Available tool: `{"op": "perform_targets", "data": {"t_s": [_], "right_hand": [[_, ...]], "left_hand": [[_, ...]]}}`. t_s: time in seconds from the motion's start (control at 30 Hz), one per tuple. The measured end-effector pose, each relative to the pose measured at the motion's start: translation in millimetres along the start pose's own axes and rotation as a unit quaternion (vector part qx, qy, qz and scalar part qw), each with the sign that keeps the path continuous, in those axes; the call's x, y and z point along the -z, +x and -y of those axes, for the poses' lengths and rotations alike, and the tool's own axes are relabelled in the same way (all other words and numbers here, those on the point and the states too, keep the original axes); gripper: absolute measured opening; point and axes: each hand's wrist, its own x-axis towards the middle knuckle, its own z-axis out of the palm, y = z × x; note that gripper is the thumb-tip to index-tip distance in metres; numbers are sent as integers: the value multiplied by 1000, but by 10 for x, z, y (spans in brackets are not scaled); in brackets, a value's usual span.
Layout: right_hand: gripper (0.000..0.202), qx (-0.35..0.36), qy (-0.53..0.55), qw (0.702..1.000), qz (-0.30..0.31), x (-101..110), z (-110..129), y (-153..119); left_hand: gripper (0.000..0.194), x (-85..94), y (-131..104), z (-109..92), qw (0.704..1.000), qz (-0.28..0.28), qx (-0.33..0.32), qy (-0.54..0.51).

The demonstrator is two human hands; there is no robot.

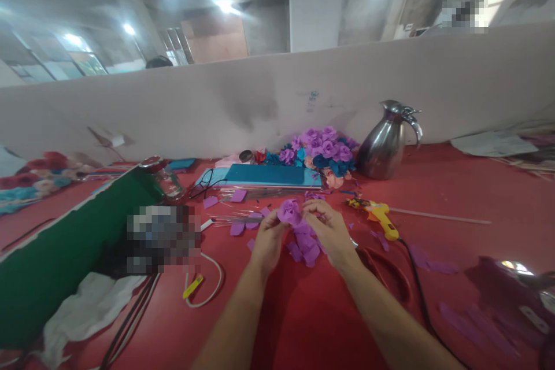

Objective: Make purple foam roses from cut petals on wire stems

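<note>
A purple paper flower [289, 212] with curled petals is upright between my two hands. My left hand [267, 240] grips it low on its left side, the thumb and fingers closed. My right hand [328, 230] has its fingers bent and pinched at the flower's right edge; the exact contact is too small to make out. Beneath the hands lie loose purple paper petals [306, 245] on the red table [286, 324]. More cut purple pieces [237, 228] are scattered left of the flower, beside clear plastic-wrapped thin sticks [234, 217].
A yellow glue gun [384, 221] with a black cord lies to the right. Behind stand a steel jug [384, 144], a bunch of finished paper flowers [325, 144] and a blue folder [264, 174]. At left are a glass jar [167, 182] and a green panel [73, 248].
</note>
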Motion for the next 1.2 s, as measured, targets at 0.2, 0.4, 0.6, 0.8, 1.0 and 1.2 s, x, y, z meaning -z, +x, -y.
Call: {"op": "perform_targets", "data": {"t_s": [0.2,0.4,0.6,0.8,1.0,1.2], "right_hand": [[15,-44,21,999,-12,-15,37,-10],[11,-28,-4,1000,-13,-15,-2,3],[15,-55,19,998,-5,-10,18,0],[15,-78,40,996,-18,-11,-19,15],[22,-144,74,986,-27,0,-121,14],[24,-136,68,987,51,-80,-150,-10]], "left_hand": [[13,40,13,25,1000,6,2,17],[14,88,23,84,999,29,8,40],[16,111,16,86,998,38,24,37],[17,81,-11,64,996,60,54,29],[20,81,9,30,995,5,76,-71],[25,41,-23,42,975,-36,154,-158]]}}
